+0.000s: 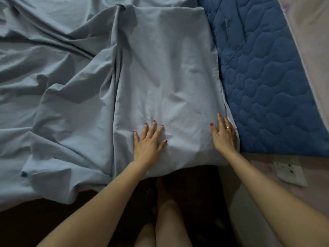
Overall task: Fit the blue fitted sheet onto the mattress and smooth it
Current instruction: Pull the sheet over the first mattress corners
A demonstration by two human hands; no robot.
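The light blue fitted sheet lies crumpled over most of the mattress, with deep folds on the left and a flatter folded panel in the middle. My left hand rests flat on that panel with the fingers spread. My right hand lies flat at the panel's right edge, its fingers straight along the hem where the sheet meets the dark blue quilted mattress cover. The quilted cover is bare on the right side of the bed.
A pinkish wall runs along the right of the bed, with a white wall socket low down near my right forearm. The dark floor and my legs are below the bed's near edge.
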